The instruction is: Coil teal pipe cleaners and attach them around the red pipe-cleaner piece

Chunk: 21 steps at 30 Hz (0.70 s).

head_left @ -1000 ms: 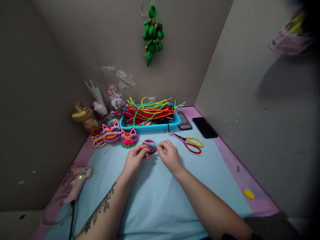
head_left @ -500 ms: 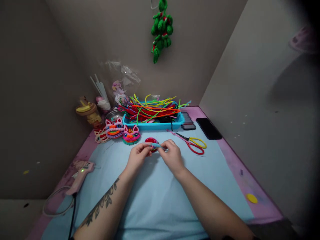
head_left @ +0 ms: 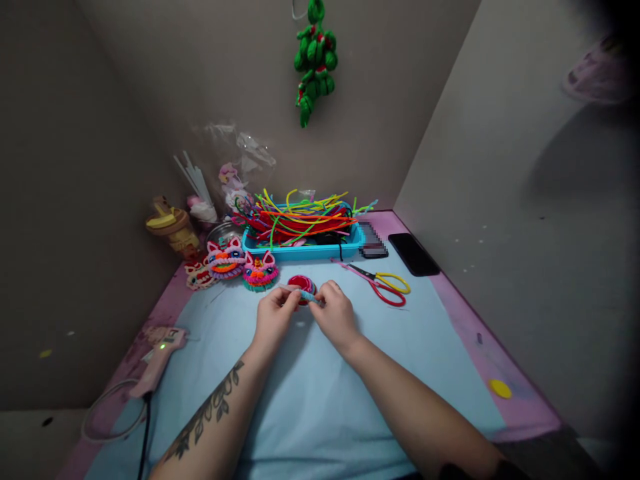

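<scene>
Over the middle of the blue cloth, my left hand and my right hand pinch a light blue pipe cleaner between them. It looks coiled around a thin pale rod, whose end shows past my left fingers. Both hands are closed, thumb against fingers. Just behind them lies a round red and pink piece, partly covered by my fingers. Scissors with one yellow and one red handle lie open-bladed or nearly so to the right; the blades are too small to judge.
A blue tray full of colourful pipe cleaners stands at the back. Fuzzy animal heads sit left of centre. A pink glue gun with a green light lies at left. A black phone and a yellow disc are at right.
My hands have drawn slightly closer together, and the light blue pipe cleaner now tilts down more toward my right hand. The whole view has shifted a little.
</scene>
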Motion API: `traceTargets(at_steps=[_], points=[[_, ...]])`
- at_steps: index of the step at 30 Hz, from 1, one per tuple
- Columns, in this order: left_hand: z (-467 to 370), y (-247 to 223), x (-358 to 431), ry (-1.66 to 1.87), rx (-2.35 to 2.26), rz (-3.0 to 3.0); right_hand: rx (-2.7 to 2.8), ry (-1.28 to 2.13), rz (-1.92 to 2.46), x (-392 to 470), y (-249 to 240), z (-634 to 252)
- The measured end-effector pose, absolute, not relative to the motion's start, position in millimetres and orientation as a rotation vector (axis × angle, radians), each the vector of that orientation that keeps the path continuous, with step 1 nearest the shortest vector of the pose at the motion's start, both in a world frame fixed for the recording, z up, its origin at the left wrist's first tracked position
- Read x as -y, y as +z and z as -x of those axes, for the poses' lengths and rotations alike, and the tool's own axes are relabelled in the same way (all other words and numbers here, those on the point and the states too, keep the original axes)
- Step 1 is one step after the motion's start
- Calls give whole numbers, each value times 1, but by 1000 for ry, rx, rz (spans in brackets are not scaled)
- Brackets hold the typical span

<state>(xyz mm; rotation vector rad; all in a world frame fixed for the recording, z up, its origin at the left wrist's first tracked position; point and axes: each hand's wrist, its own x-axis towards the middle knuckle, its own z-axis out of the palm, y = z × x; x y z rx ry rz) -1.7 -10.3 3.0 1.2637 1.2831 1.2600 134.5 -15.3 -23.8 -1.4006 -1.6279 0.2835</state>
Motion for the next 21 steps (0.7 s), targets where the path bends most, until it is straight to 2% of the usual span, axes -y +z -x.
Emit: traceTargets(at_steps=[11, 21], points=[[6, 3, 8, 1232, -1197, -1287, 1745, 563, 1248, 15, -17, -143], [13, -3, 4, 1191, -1252, -1393, 1800, 488, 1243, 17, -12, -143]])
